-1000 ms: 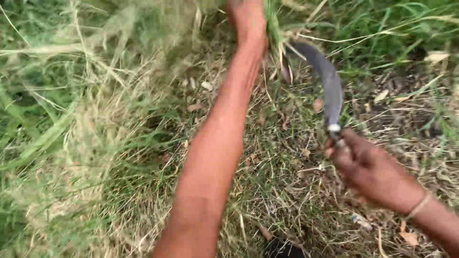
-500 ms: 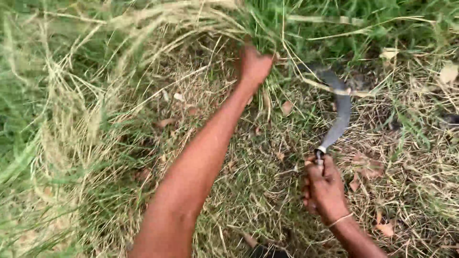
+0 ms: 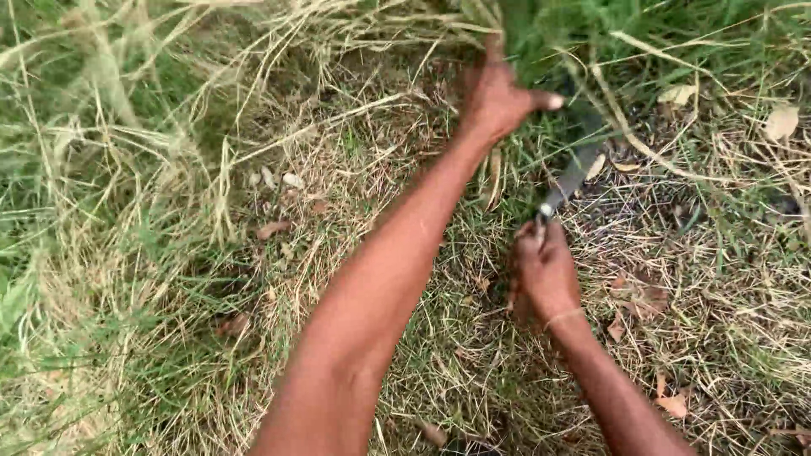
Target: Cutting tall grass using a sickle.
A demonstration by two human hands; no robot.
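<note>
My left hand [image 3: 498, 97] reaches far forward into a clump of green grass [image 3: 583, 42] at the top of the view, fingers spread against the stems with the thumb out to the right. My right hand [image 3: 545, 270] is closed around the handle of a sickle [image 3: 574, 173]. Its dark curved blade points up and away, into the base of the same clump just right of my left hand. The blade's tip is blurred and partly hidden by grass.
Long dry yellow stalks [image 3: 279, 110] bend over the left and top of the view. Short cut stubble and brown dead leaves [image 3: 672, 405] cover the ground on the right. Taller green grass [image 3: 101, 321] stands at the left.
My right hand has moved the sickle left and closer to my left hand, its blade now running into the clump. My left hand has shifted from holding stems to spreading against the grass.
</note>
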